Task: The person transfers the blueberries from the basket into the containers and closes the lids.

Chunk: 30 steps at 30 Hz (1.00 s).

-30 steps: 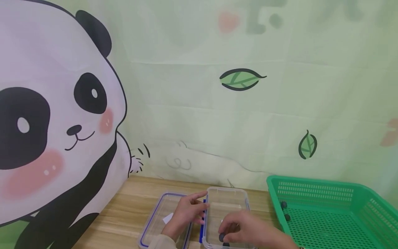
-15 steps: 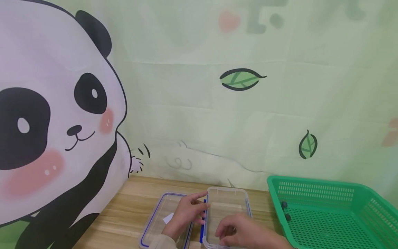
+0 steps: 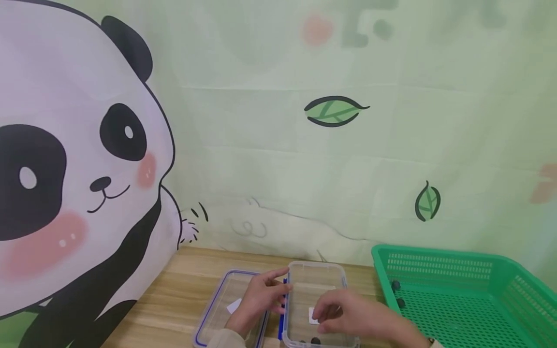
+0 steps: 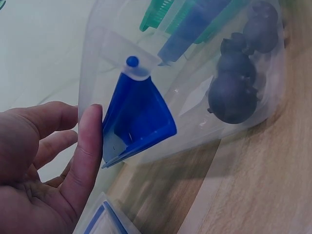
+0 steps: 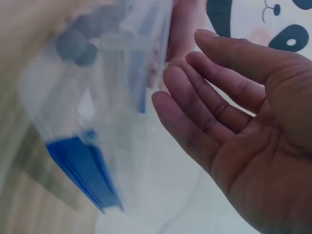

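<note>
A clear plastic box (image 3: 300, 295) with blue side latches stands on the wooden table. Inside, at its near end, lie several dark blueberries (image 4: 233, 97), partly crowned at their tops. My left hand (image 3: 262, 297) rests beside the box's left wall, with loosely extended fingers (image 4: 90, 141) right at the wall near a hanging blue latch (image 4: 139, 114). Over the box's right side hovers my right hand (image 3: 348, 311), its fingers loosely bent and nothing held between them. In the right wrist view its palm (image 5: 263, 161) shows bare.
Left of the box lies a clear lid (image 3: 213, 302) with a blue seal, partly behind the left forearm. A green perforated basket (image 3: 461, 309) at the right has two blueberries (image 3: 396, 285) by its left wall. A panda-printed cloth (image 3: 270, 145) hangs behind the table.
My right hand lets go of a blueberry low in the box, then rises and shifts slightly right. My left hand stays beside the box.
</note>
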{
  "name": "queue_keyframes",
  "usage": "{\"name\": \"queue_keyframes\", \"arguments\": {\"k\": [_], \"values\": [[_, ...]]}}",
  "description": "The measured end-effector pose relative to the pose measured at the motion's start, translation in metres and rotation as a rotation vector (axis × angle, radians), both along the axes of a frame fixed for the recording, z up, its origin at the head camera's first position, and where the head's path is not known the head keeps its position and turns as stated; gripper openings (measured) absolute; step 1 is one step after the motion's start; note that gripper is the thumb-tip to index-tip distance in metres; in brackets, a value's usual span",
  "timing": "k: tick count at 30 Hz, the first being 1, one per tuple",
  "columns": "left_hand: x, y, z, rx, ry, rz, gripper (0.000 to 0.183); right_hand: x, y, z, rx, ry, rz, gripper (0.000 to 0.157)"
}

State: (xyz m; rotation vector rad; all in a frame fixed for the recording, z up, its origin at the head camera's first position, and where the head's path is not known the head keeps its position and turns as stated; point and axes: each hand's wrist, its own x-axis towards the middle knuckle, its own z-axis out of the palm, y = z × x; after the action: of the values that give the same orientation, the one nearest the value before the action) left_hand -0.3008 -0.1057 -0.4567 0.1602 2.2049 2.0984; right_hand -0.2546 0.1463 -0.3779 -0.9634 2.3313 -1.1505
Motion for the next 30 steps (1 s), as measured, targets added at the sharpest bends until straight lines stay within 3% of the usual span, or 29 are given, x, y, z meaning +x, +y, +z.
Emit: {"name": "queue_keyframes", "arguments": {"k": [10,19,24,30], "values": [[0.003,-0.001,-0.001,0.016,0.009,-0.002,0.058,-0.005,0.037,0.041,0.022,0.135,-0.079,0.011],[0.002,0.003,0.001,0.003,-0.006,-0.001,0.058,-0.023,0.081,0.062,0.039,0.219,-0.153,0.014],[0.001,0.004,0.001,-0.003,-0.004,0.0,0.058,-0.039,0.103,0.067,0.092,0.309,-0.208,0.014],[0.0,0.004,0.0,-0.006,0.005,0.003,0.058,-0.055,0.131,0.061,0.077,0.255,-0.248,0.024]]}}
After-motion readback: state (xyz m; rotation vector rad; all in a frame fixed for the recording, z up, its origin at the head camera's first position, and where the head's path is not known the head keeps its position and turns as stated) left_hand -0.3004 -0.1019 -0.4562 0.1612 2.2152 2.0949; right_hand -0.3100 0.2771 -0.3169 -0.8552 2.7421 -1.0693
